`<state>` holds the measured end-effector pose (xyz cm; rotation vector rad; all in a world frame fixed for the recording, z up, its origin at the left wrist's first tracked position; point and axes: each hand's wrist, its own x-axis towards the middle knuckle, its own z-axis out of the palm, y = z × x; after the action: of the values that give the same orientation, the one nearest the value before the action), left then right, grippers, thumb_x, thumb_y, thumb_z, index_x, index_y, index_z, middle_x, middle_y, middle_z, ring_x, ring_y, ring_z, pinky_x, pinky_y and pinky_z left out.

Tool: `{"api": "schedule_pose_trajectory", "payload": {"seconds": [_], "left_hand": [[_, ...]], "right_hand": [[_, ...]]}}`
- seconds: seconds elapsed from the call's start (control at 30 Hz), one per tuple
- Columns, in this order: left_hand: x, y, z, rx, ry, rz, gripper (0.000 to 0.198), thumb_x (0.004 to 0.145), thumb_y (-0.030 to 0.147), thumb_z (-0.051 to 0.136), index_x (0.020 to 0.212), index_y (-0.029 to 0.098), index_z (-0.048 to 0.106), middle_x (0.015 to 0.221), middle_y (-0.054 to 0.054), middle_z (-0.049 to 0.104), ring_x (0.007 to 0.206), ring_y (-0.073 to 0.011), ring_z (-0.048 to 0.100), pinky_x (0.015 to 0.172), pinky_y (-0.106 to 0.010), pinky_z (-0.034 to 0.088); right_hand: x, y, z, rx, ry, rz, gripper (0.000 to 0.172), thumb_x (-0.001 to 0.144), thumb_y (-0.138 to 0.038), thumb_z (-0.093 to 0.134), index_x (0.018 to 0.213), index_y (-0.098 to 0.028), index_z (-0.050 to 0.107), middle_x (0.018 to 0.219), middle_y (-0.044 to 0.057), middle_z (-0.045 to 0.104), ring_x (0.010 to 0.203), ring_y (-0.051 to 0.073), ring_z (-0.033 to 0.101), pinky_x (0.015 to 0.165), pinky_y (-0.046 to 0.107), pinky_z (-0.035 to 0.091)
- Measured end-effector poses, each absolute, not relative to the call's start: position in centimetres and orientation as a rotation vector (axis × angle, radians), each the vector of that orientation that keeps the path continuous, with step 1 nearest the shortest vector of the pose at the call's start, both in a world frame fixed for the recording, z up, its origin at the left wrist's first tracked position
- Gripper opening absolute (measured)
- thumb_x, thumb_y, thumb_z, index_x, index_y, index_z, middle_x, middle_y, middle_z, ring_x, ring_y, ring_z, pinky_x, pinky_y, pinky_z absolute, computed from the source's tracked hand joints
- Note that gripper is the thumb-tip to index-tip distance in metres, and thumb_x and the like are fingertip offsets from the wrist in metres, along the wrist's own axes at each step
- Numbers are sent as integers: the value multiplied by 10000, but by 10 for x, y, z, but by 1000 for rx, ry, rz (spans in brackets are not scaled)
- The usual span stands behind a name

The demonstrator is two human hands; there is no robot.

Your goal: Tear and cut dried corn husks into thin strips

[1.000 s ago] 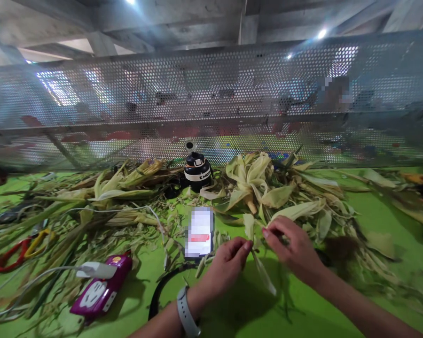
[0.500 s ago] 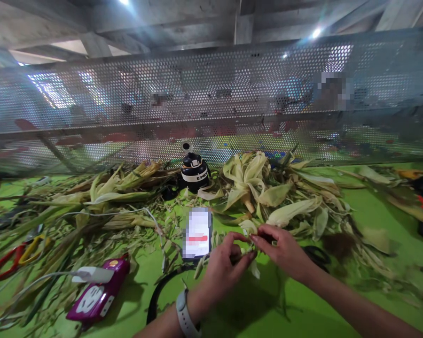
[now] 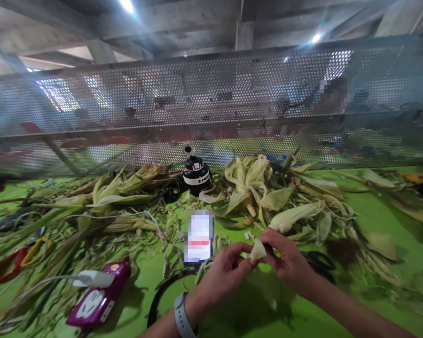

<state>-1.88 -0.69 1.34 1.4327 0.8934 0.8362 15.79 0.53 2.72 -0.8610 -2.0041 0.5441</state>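
Mesh screen (image 3: 204, 105) behind green table (image 3: 375, 206), husks (image 3: 248, 180) heaped along the table's far side, right hand (image 3: 287, 258) and left hand (image 3: 227, 267) close together in front, phone (image 3: 199, 234) just beyond the left, small pale scrap (image 3: 258, 250) between the hands, pinched by both hands' fingertips.
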Motion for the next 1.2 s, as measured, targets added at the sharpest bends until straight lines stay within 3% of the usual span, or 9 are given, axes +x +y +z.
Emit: {"api": "schedule_pose_trajectory", "payload": {"seconds": [0.13,0.33,0.63,0.83,0.97,1.2], "left_hand": [[-20,-8,23,1462,775,773,323,831,435,582,884,128,667,726,-12,549,658,-113,432,617,-230,342],[-22,-10,28,1550,841,657,320,825,436,580,769,127,644,640,22,483,603,-94,371,559,-220,294],[-20,-3,16,1200,792,865,343,811,504,583,895,185,485,630,68,444,507,-64,374,493,-201,299],[-24,-2,17,1179,835,872,325,846,494,544,890,178,487,655,35,539,544,-76,408,517,-210,293],[-24,-4,21,1178,879,848,337,887,503,460,801,179,490,622,30,527,543,-87,392,525,-226,286],[-28,-1,24,1269,920,856,317,863,474,509,745,180,497,598,34,504,541,-93,398,517,-224,283]], "right_hand": [[156,1,26,-917,-1957,608,145,897,-234,465,777,-203,542,704,-8,495,654,138,471,599,235,391],[149,-4,20,-1139,-1730,843,273,917,-380,477,713,-204,439,701,-22,454,657,125,456,593,218,396],[159,9,40,-1143,-1968,868,364,955,-420,366,787,-184,586,788,37,603,755,176,553,693,294,445],[159,11,37,-1163,-2049,829,307,929,-406,452,759,-183,579,756,21,597,735,169,553,660,274,436],[159,11,37,-1152,-2037,824,271,931,-376,455,780,-192,587,764,21,596,746,170,552,651,269,435],[162,11,39,-1157,-1991,771,253,908,-332,454,706,-194,517,692,-3,538,668,150,507,610,252,407]]}}
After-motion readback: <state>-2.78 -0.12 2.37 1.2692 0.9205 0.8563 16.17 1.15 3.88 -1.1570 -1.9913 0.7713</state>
